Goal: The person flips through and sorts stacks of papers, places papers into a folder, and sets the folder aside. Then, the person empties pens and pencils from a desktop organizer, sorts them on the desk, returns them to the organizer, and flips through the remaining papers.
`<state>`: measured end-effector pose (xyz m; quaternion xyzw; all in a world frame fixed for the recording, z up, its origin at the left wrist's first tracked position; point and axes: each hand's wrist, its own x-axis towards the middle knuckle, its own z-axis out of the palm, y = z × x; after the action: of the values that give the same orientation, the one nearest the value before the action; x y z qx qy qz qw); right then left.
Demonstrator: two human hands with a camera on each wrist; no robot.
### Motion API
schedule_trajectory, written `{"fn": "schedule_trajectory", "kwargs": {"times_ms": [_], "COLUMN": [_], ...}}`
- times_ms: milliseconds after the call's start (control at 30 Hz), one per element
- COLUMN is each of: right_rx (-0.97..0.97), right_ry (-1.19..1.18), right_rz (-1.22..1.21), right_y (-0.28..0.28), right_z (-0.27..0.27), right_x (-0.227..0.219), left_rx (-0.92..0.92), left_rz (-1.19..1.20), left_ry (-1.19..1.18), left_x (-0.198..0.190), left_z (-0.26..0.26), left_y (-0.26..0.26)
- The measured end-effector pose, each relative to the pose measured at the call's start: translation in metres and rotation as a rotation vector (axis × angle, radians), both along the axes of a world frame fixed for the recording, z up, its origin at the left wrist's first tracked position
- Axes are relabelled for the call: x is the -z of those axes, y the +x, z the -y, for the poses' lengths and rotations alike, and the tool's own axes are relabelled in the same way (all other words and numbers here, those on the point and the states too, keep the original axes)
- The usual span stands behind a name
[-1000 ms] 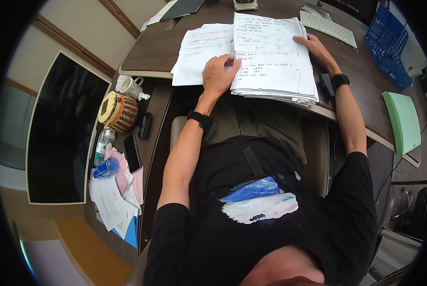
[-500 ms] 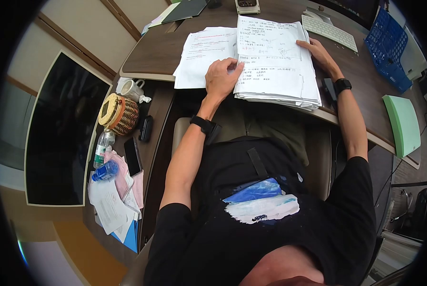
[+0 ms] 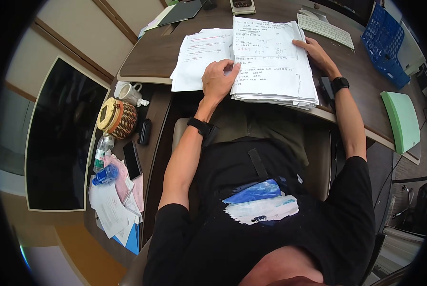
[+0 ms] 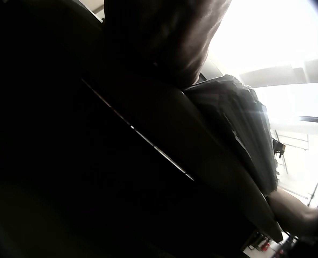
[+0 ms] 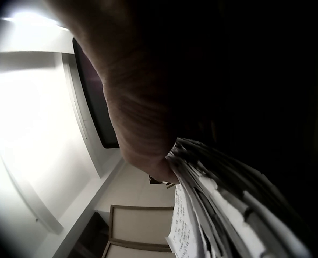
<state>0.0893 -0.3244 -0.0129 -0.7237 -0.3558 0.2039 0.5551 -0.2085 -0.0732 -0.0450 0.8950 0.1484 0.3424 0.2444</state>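
Observation:
A thick stack of white papers with handwriting on its top sheet lies at the desk's front edge. My left hand is at its left edge, fingers bent, with thumb and forefinger meeting at the paper's border. My right hand grips the right side, its thumb over the top sheet and the other fingers hidden behind the edge. The right wrist view shows that hand against the uneven sheet edges. In the dark left wrist view, the stack's side appears beyond my left hand.
Loose printed sheets lie left of the stack. A white keyboard, blue basket and green folder are to the right. On the left side surface stand a mug, woven basket, bottles and a phone.
The head view shifts slightly, moving the whole scene a little. Both hands keep their places at the two sides of the paper stack.

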Motion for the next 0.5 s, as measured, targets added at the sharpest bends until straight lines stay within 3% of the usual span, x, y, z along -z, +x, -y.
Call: {"fn": "schedule_trajectory", "kwargs": {"times_ms": [500], "right_rx": [-0.016], "right_ry": [0.033], "right_rz": [-0.003], "right_y": [-0.001], "right_z": [0.001], "right_x": [0.001], "left_rx": [0.018], "left_rz": [-0.025], "left_ry": [-0.133], "left_x": [-0.01], "left_z": [0.002], "left_y": [-0.005]}}
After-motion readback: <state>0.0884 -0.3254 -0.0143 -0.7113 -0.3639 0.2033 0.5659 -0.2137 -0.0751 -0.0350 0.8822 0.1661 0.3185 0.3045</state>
